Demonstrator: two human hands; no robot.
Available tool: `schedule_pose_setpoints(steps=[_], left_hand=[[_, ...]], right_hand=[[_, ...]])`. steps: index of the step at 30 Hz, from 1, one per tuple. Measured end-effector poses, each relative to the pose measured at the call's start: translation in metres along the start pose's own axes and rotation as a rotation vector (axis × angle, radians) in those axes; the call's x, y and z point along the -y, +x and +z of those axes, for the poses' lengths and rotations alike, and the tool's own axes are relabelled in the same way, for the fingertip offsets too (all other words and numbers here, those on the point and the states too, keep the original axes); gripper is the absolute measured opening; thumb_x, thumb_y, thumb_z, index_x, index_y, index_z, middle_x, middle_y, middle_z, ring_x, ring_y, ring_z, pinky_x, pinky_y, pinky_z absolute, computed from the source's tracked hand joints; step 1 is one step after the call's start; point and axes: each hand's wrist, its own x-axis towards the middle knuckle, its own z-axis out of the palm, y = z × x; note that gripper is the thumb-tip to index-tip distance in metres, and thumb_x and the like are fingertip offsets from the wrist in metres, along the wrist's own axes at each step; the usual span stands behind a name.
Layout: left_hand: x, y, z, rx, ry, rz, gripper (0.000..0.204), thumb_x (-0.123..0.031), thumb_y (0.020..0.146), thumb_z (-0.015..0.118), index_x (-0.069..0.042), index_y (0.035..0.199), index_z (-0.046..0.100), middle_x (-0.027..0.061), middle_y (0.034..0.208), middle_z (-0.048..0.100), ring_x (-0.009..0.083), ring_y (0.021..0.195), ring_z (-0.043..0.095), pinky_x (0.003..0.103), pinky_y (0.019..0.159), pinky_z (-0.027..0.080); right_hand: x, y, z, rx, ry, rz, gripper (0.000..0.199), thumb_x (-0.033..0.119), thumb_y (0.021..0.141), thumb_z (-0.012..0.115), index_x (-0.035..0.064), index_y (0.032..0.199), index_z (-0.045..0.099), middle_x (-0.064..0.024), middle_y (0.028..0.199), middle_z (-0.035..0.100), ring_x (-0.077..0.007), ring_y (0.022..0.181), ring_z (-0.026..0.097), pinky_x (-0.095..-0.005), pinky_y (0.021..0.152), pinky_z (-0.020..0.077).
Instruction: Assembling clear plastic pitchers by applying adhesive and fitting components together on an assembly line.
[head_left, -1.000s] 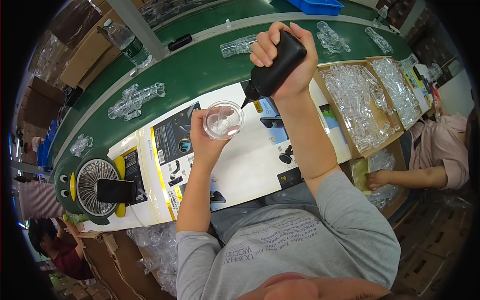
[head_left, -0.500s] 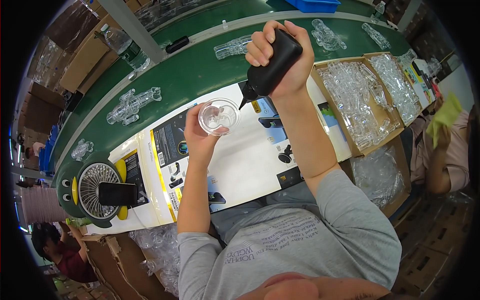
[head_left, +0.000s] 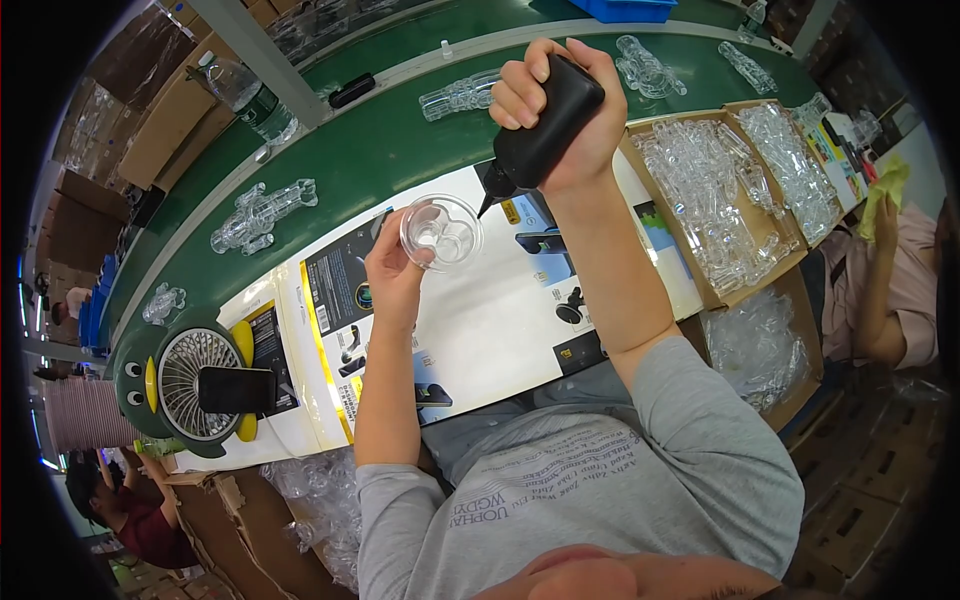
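Observation:
My right hand (head_left: pixel 590 120) is wrapped round a black squeeze bottle (head_left: pixel 550 120), tipped so that its pointed nozzle faces down and left. The nozzle tip is right beside the rim of a clear round part (head_left: pixel 441 232), a cup-like plastic piece with rounded shapes inside. My left hand (head_left: pixel 393 262) grips that clear part by its left side, fingers partly hidden behind it. Both are held above a printed white board (head_left: pixel 480 330). Whether any liquid leaves the nozzle is too small to tell.
Clear plastic pieces (head_left: pixel 262 215) lie on the green bench (head_left: pixel 350 150). At right, cardboard boxes (head_left: pixel 700 200) hold many more. A penguin-shaped fan (head_left: pixel 195 385) with a phone (head_left: pixel 236 389) stands at left, a water bottle (head_left: pixel 250 98) behind. A co-worker (head_left: pixel 885 280) holds a yellow cloth.
The clear part has turned slightly in my left hand, whose fingers have shifted. The black bottle stays nearly still. The pieces on the green bench have slid a little to the left.

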Motion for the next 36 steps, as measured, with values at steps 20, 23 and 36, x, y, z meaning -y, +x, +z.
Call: schedule_pose_setpoints(steps=[20,23,36], left_hand=[[-0.002,-0.002,-0.004,0.085,-0.150,-0.060,0.029,-0.004,0.075,0.063,0.002,0.103,0.056,0.0081,0.095,0.062,0.0159,0.088,0.059,0.027,0.080,0.047],[-0.007,-0.002,-0.001,0.109,-0.149,-0.089,0.027,-0.006,0.075,0.063,0.001,0.100,0.056,0.0073,0.093,0.062,0.0148,0.084,0.059,0.026,0.077,0.047],[0.001,-0.006,-0.007,0.236,-0.163,-0.219,0.019,-0.007,0.072,0.063,0.003,0.088,0.061,0.0096,0.081,0.064,0.0173,0.073,0.061,0.027,0.069,0.049]], right_hand=[[0.000,0.000,-0.001,0.042,0.128,0.113,0.029,0.031,0.085,0.036,0.0077,0.069,0.041,-0.0016,0.054,0.037,-0.0111,0.048,0.034,-0.0251,0.049,0.0326],[0.003,0.000,0.000,0.032,0.128,0.125,0.028,0.030,0.085,0.035,0.0079,0.068,0.041,-0.0013,0.054,0.037,-0.0107,0.048,0.034,-0.0249,0.049,0.0327],[-0.001,0.001,0.001,0.117,0.177,0.201,0.029,0.029,0.087,0.032,0.0076,0.069,0.041,-0.0011,0.053,0.038,-0.0101,0.048,0.034,-0.0242,0.049,0.0329]])
